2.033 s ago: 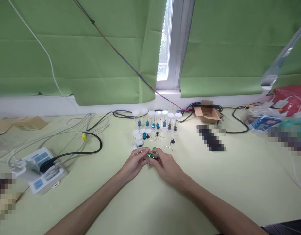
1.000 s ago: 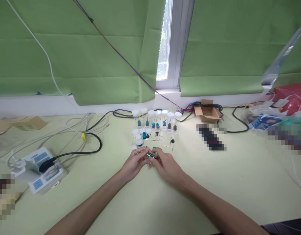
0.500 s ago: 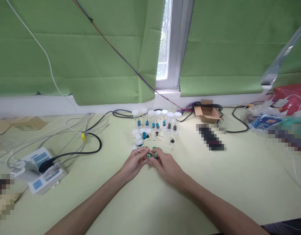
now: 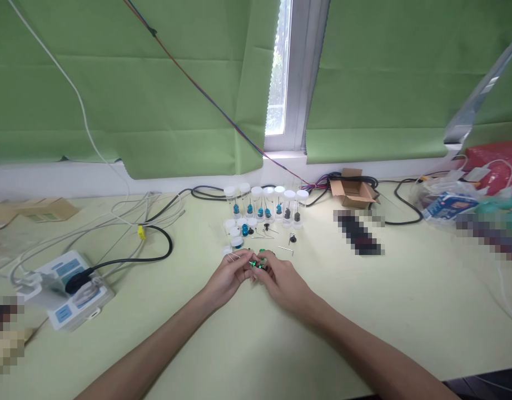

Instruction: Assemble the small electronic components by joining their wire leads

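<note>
My left hand point(image 4: 230, 276) and my right hand point(image 4: 286, 282) meet low over the table, fingertips nearly touching. Pinched between the left fingers is a small shiny green part point(image 4: 253, 264); its exact kind is too small to make out. The right fingers close on another bit of shiny green point(image 4: 260, 266), and I cannot tell whether the two are joined. A thin metal wire point(image 4: 232, 256) sticks out by the left hand. Just beyond lie white caps point(image 4: 237, 241), a blue part point(image 4: 244, 229), black round pieces point(image 4: 293, 239) and a bent metal key point(image 4: 286, 249).
Several clear tubes with white lids point(image 4: 256, 190) stand in a row behind the hands, holding blue or dark parts. A power strip point(image 4: 78, 289) with cables is at left. An open cardboard box point(image 4: 353, 193) and plastic bags point(image 4: 441, 194) are at right.
Almost nothing differs. Both hands stay in place with their green parts, and the view has shifted very slightly.
</note>
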The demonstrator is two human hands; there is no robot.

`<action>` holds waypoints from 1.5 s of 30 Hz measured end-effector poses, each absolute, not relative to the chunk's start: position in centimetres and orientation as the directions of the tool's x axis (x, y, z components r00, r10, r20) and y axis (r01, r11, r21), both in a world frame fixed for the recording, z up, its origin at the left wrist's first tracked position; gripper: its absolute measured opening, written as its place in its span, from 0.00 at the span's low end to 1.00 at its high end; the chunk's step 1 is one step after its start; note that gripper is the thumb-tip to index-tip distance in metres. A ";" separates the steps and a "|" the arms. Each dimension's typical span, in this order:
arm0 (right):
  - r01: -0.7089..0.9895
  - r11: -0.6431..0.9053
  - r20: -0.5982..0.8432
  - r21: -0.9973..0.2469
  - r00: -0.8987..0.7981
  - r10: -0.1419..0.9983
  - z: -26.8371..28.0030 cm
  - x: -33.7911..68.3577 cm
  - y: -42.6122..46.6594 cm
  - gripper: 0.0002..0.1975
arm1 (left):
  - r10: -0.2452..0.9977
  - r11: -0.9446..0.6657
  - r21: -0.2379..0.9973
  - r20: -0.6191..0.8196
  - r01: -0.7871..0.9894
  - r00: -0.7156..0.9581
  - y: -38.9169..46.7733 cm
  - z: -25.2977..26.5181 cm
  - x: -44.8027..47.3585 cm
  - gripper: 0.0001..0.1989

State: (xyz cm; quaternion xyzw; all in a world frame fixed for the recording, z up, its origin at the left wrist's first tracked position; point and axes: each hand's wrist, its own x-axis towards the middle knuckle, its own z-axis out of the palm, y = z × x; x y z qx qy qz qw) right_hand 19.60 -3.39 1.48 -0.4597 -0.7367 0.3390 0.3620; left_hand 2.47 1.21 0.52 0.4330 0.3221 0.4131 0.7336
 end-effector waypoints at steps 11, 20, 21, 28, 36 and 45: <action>0.428 0.346 0.219 -0.835 -0.319 0.922 1.6 19.7 -3.5 0.11 | 0.887 0.295 0.892 -0.122 -0.342 0.445 1.4 0.4 2.4 0.09; 0.432 0.351 0.221 -0.831 -0.323 0.920 1.6 19.6 -3.5 0.11 | 0.884 0.289 0.897 -0.117 -0.333 0.452 1.3 0.5 2.4 0.09; 0.438 0.350 0.219 -0.828 -0.323 0.921 1.6 19.6 -3.5 0.11 | 0.882 0.291 0.897 -0.118 -0.332 0.456 1.3 0.4 2.4 0.09; 0.444 0.330 0.197 -0.833 -0.319 0.927 1.7 19.7 -3.4 0.12 | 0.884 0.299 0.893 -0.127 -0.335 0.451 1.3 0.4 2.4 0.08; 0.423 0.347 0.220 -0.837 -0.319 0.922 1.6 19.6 -3.5 0.10 | 0.886 0.299 0.894 -0.130 -0.333 0.446 1.2 0.8 2.5 0.09; 0.442 0.329 0.201 -0.834 -0.313 0.928 1.7 19.6 -3.4 0.12 | 0.882 0.300 0.896 -0.129 -0.328 0.454 1.3 0.5 2.4 0.09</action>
